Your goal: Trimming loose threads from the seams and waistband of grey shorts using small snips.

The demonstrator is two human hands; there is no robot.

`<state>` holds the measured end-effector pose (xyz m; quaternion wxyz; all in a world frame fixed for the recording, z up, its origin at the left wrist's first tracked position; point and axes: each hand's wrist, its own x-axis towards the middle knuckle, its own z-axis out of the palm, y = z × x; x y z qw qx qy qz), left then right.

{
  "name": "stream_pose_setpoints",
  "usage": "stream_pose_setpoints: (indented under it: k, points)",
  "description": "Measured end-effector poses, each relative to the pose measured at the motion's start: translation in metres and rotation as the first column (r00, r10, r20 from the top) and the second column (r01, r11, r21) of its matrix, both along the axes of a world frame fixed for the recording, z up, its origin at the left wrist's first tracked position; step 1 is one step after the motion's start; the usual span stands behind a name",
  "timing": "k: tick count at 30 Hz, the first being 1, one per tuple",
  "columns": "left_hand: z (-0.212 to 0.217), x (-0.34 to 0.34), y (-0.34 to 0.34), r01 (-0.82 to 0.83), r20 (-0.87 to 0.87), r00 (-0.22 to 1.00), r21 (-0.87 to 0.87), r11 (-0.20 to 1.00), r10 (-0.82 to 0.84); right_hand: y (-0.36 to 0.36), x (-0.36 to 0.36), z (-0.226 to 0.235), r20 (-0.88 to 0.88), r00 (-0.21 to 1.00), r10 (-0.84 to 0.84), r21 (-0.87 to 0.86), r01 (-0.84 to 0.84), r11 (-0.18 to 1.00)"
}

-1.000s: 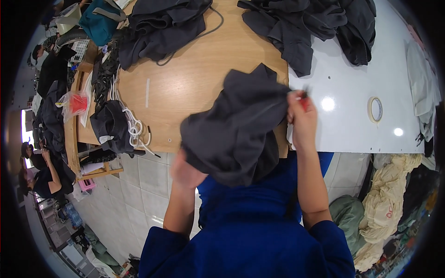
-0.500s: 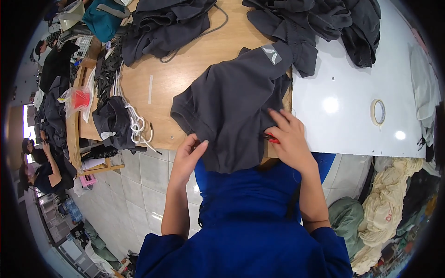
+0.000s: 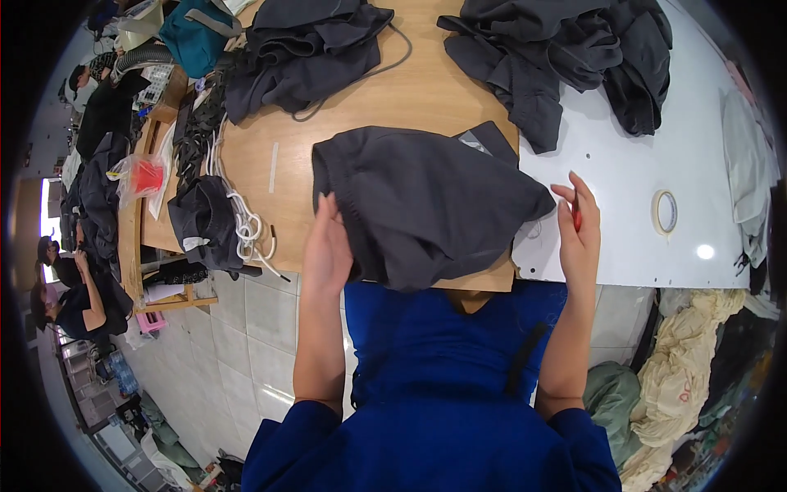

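Note:
A dark grey garment [image 3: 430,201] lies spread on the wooden table [image 3: 270,123] just in front of me, its lower part hanging over the near edge. My left hand [image 3: 326,246] rests flat on the garment's left edge. Off the cloth, to its right, my right hand [image 3: 578,225] is raised over the white table top [image 3: 623,189], with its fingers closed around a small red tool [image 3: 576,217].
Piles of dark garments [image 3: 303,49] [image 3: 557,49] lie at the table's far side. A tape roll [image 3: 665,211] sits on the white top. White cords and dark cloth [image 3: 217,225] hang at the left edge. A person [image 3: 70,295] sits at far left. Cream cloth bundles [image 3: 705,361] lie on the floor at right.
The garment went from being held up in both hands to lying flat on the table. My right hand has come off it and moved right with the red tool.

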<state>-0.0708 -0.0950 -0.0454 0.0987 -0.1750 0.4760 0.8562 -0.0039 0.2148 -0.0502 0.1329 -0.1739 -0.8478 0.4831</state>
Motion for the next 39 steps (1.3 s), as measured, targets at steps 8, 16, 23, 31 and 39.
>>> stream_pose_setpoints:
  k: [8,16,23,31,39]
  points:
    - [-0.003,0.033,-0.008,0.297,0.043,0.945,-0.529,0.795,-0.324,-0.032,0.036,0.009,0.002,0.996,-0.084,-0.437,0.076,0.896]
    - [0.049,0.046,0.021,0.230,-0.092,0.951,-0.429,0.873,-0.296,-0.071,0.033,0.045,-0.154,0.948,0.278,-0.469,-0.317,0.824]
    - [0.053,0.051,0.031,0.207,-0.201,0.919,-0.485,0.850,-0.339,-0.081,0.018,0.056,-0.332,0.860,0.387,-0.053,-0.426,0.903]
    - [0.033,-0.006,-0.018,-0.452,-0.441,0.876,-0.612,0.649,0.194,-0.059,0.034,0.027,-0.148,0.982,0.114,-0.421,-0.167,0.891]
    - [0.034,0.025,0.020,-0.383,-0.422,0.695,-0.902,0.197,-0.583,-0.062,0.040,0.013,-0.083,0.990,0.117,-0.471,-0.142,0.870]
